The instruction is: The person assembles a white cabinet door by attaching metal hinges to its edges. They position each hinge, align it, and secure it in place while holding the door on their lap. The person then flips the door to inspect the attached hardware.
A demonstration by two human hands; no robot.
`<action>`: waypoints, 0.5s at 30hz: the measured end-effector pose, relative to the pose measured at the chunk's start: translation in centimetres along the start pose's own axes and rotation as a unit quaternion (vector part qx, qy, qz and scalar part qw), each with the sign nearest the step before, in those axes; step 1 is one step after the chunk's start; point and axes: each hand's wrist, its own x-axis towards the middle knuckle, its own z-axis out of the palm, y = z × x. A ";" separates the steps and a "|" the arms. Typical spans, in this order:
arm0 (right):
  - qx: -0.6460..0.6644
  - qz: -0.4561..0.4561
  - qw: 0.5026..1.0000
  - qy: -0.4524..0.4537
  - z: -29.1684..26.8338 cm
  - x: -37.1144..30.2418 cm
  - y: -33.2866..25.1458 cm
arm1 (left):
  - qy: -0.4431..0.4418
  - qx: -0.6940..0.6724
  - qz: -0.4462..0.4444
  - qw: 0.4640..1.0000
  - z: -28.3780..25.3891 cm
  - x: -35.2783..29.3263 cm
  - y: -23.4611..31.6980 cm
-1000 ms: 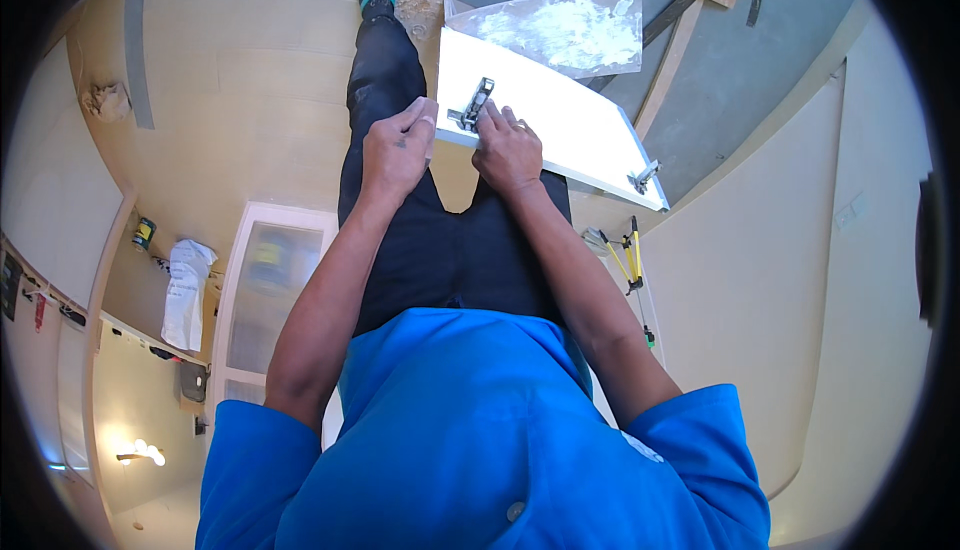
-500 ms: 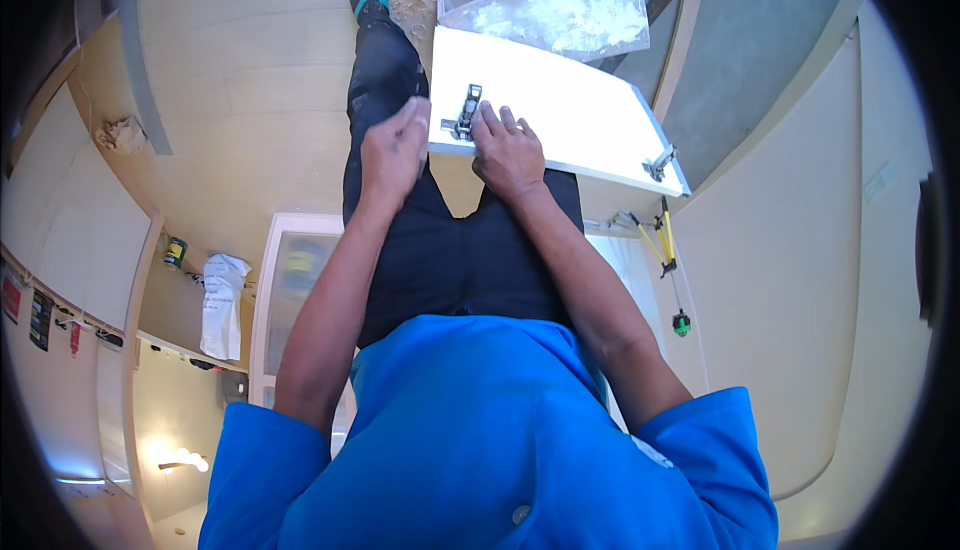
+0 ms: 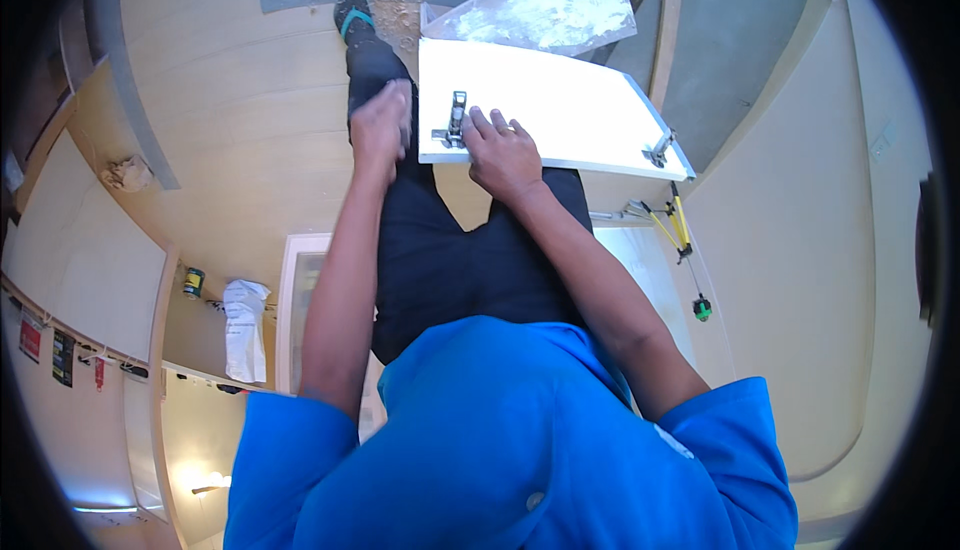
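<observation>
- We locate the white panel (image 3: 570, 105) at one o'clock.
- Our right hand (image 3: 504, 157) lies spread on it, beside the twelve-o'clock hinge (image 3: 457, 118).
- Our left hand (image 3: 379, 130), eleven o'clock, is blurred; we cannot tell its grip.

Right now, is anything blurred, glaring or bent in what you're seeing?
In the head view, the white door panel is overexposed, its far edge bowed by the fisheye; the left hand is blurred; the right hand and nearby metal hinge look sharper; the glowing bulbs flare at lower left.
</observation>
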 end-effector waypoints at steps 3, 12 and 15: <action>-0.002 -0.001 1.000 0.004 -0.1 0.1 0.1 | 0.006 0.065 0.043 0.997 -0.3 -4.4 -0.8; -0.013 -0.004 1.000 0.009 -0.4 0.3 -0.2 | 0.031 0.100 0.085 0.991 0.4 -0.4 -2.1; -0.005 0.009 1.000 0.014 -0.4 0.3 -0.6 | 0.049 0.091 0.108 0.989 0.9 1.8 -3.3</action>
